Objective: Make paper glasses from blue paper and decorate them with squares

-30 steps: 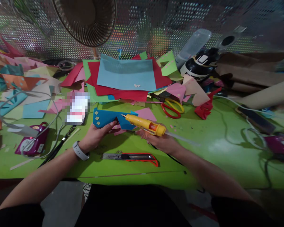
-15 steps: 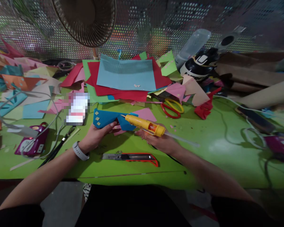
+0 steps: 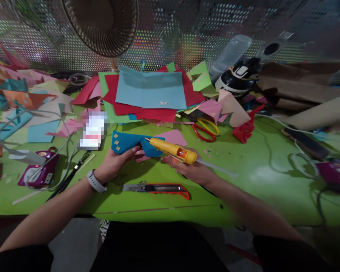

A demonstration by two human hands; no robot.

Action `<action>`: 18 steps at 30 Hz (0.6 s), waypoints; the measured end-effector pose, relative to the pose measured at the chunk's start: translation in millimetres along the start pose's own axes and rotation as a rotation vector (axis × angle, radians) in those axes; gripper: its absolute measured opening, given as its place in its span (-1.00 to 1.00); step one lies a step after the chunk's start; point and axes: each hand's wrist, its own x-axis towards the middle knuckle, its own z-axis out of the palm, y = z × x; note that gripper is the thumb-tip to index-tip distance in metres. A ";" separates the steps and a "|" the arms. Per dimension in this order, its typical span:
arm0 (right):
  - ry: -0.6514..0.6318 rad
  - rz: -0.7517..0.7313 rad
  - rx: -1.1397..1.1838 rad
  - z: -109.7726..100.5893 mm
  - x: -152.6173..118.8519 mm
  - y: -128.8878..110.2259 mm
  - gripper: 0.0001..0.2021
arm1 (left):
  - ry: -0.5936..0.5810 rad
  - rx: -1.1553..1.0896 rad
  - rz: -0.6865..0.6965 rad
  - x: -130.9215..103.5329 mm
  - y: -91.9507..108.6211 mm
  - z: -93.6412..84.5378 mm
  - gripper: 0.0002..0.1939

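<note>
My left hand (image 3: 121,160) pinches a folded piece of blue paper (image 3: 127,140) decorated with small pale diamonds at its left end. In my right hand (image 3: 184,166) is a yellow hot glue gun (image 3: 172,149), its nozzle pointing left at the blue paper's dipped middle; whether the tip touches I cannot tell. A clear glue stick (image 3: 215,166) sticks out of the gun's rear. Pink paper (image 3: 174,136) lies behind and under the blue piece. Nearer my body, a utility knife (image 3: 155,187) with an orange-red edge lies on the green table (image 3: 116,206).
Scissors (image 3: 204,130) with red and yellow handles lie beyond the glue gun. A stack of coloured sheets (image 3: 151,90) sits at the back under a fan (image 3: 102,26). To the left are a lit phone (image 3: 93,130), a purple device (image 3: 39,170) and a looped white cable.
Almost nothing differs. The glue gun's rear has shifted very slightly left, while its nozzle stays at the same spot by the blue paper.
</note>
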 end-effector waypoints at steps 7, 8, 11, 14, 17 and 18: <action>0.023 -0.008 -0.044 -0.7 0.0 4.3 -0.65 | -0.002 0.002 0.001 -0.3 0.7 0.4 -0.62; 0.024 0.000 -0.050 -0.5 -0.2 4.9 -0.66 | -0.002 -0.002 0.001 -0.3 0.9 0.7 -0.62; 0.036 0.010 -0.058 -0.4 -0.8 5.5 -0.70 | -0.002 -0.019 -0.001 -0.4 1.7 1.3 -0.63; 0.047 -0.005 -0.079 -1.2 -1.5 6.8 -0.73 | -0.005 -0.023 -0.001 -0.3 2.2 1.7 -0.65; 0.047 -0.027 -0.117 -2.4 -2.0 9.9 -0.75 | -0.021 -0.029 -0.002 -0.3 2.4 2.0 -0.66; 0.035 -0.039 -0.123 -2.7 -2.1 10.7 -0.76 | -0.025 -0.030 -0.002 -0.4 2.4 2.0 -0.66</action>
